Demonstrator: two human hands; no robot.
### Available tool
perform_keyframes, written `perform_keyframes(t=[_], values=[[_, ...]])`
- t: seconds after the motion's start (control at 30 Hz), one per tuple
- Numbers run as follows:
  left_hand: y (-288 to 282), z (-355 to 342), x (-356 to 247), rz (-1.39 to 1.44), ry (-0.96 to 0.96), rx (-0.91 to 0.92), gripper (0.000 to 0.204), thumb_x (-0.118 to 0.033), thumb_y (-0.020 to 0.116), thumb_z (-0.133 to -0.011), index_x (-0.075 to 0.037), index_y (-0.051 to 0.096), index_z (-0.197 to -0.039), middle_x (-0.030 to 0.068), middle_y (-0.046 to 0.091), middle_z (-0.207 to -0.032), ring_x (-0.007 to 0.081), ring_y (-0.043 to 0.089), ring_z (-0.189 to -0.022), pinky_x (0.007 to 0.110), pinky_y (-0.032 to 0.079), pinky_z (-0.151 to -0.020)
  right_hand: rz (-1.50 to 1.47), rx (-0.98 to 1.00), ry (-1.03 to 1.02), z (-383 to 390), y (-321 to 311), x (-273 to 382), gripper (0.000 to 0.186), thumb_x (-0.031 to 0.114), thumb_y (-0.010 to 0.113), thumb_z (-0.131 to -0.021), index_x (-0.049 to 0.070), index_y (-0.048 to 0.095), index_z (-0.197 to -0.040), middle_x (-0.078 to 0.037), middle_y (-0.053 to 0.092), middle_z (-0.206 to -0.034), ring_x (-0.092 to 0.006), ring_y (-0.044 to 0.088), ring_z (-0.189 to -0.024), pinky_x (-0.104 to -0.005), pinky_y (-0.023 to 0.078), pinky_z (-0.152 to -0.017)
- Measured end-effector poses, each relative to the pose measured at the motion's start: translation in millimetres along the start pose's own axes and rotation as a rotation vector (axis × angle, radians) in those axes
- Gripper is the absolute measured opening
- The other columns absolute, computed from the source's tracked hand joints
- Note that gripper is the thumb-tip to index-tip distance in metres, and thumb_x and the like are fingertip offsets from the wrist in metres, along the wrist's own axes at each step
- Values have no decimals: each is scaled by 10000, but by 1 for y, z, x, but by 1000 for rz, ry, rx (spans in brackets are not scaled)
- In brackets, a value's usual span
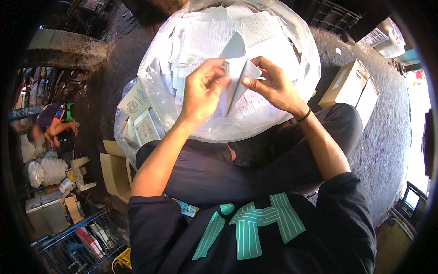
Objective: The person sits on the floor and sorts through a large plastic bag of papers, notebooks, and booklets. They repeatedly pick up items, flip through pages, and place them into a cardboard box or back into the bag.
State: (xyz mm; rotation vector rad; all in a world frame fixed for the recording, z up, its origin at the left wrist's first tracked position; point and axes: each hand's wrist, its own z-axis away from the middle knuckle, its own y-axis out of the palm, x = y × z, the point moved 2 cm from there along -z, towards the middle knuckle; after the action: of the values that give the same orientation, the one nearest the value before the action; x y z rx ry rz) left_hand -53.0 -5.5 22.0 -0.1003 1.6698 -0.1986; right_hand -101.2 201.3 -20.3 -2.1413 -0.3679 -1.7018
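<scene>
Above a big clear plastic bag heaped with loose printed and written sheets, I hold a partly spread sheaf of paper, its pages standing up and curling. My left hand pinches its left edge between thumb and curled fingers. My right hand, with a dark band at the wrist, grips the right side, thumb on the folded grey-white pages. Whether the sheaf is bound cannot be seen.
A second clear bag with booklets stands at the left, beside an open cardboard box. Another carton sits right of my knee. At far left a person crouches near plastic bags. A blue metal rack is at lower left.
</scene>
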Motion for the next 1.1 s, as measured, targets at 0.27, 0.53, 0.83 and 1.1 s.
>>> perform_keyframes(t=[0.27,0.53,0.83,1.1], values=[[-20,-7,-3,-164,233,-370,329,100,472,-1028,-26,527,-1327,12,536,-940,86,499,-821,234,434,-754,-187,-30,149,-3,2,9,354,249,829,-940,-62,734,-1079,-99,765,-860,-150,727,-818,-297,587,-747],[-95,-16,-20,-330,176,-790,523,100,558,-956,-32,451,-1451,144,537,-1158,221,562,-1062,363,479,-948,-638,-150,4,-9,-40,49,277,155,792,-968,-35,704,-1149,-85,763,-1050,-139,709,-892,-291,577,-874],[-21,13,-39,-37,-45,-88,498,-236,757,-984,-56,571,-1410,122,612,-1207,187,634,-1016,343,522,-882,-690,-38,87,-4,-5,26,274,216,811,-961,8,712,-1110,-11,708,-931,-73,595,-835,-249,466,-758],[10,14,-30,-453,168,49,612,-263,763,-981,-80,509,-1507,124,598,-1283,212,608,-1128,349,551,-871,-304,-53,204,8,15,27,365,228,674,-1037,-58,647,-1264,-88,719,-1117,-150,643,-1058,-300,498,-939]])
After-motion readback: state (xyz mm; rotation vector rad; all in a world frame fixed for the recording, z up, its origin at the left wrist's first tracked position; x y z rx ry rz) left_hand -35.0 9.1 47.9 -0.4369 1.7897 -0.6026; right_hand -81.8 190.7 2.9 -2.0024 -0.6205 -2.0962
